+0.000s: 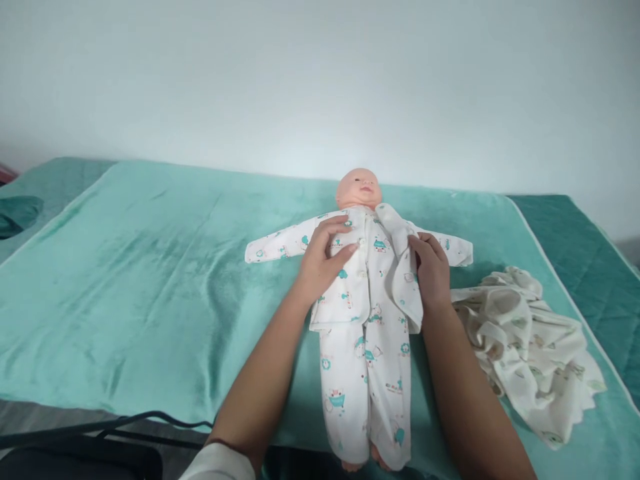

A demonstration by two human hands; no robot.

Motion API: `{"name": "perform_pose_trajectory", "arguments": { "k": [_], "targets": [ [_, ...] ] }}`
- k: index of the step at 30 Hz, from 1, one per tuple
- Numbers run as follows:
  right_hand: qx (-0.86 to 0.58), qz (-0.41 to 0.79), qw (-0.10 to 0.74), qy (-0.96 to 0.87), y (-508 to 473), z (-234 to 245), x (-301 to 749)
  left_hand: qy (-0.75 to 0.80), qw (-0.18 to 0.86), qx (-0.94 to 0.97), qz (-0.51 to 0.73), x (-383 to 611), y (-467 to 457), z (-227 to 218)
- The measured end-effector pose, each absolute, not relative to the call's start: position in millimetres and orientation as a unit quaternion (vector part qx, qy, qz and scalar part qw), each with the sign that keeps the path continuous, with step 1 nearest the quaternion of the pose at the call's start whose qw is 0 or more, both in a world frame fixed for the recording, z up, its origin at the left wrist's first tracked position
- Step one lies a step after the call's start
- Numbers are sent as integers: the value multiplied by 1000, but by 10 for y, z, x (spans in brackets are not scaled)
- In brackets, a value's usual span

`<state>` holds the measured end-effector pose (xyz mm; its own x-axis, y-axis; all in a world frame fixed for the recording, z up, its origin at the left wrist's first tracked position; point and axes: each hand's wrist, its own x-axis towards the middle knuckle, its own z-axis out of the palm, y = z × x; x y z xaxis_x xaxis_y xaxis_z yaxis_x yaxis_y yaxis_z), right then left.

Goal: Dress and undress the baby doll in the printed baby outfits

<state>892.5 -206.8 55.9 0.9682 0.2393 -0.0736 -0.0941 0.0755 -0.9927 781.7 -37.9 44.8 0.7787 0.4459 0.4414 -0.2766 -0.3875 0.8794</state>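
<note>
A baby doll (pixel 359 188) lies on its back on a teal blanket (pixel 150 280), dressed in a white printed jacket (pixel 345 293) and matching trousers (pixel 365 393). My left hand (pixel 325 257) rests flat on the left front panel of the jacket, fingers spread over the doll's chest. My right hand (pixel 431 270) has its fingers closed on the folded-back edge of the right front panel (pixel 403 267), which stands open. The doll's sleeves stretch out to both sides.
A crumpled cream printed cloth (pixel 530 347) lies on the blanket to the right of the doll. A dark green quilted cover (pixel 580 247) shows at the far right. A black cable (pixel 125 421) runs along the near edge. A white wall stands behind.
</note>
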Motion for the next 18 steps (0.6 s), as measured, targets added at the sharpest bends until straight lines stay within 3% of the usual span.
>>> {"name": "perform_pose_trajectory", "arguments": {
  "k": [7,11,14,18],
  "targets": [
    [-705,89,668,-222,-2034,412,8876,74,489,813,307,7801,-394,504],
    [-705,90,673,-208,-2022,415,8825,111,571,739,341,7809,-403,508],
    [-708,81,684,-158,-2096,411,8914,220,645,599,421,7748,-218,476],
    [-761,-58,642,-65,-2366,332,9250,332,681,430,491,7591,232,405]
  ]
}}
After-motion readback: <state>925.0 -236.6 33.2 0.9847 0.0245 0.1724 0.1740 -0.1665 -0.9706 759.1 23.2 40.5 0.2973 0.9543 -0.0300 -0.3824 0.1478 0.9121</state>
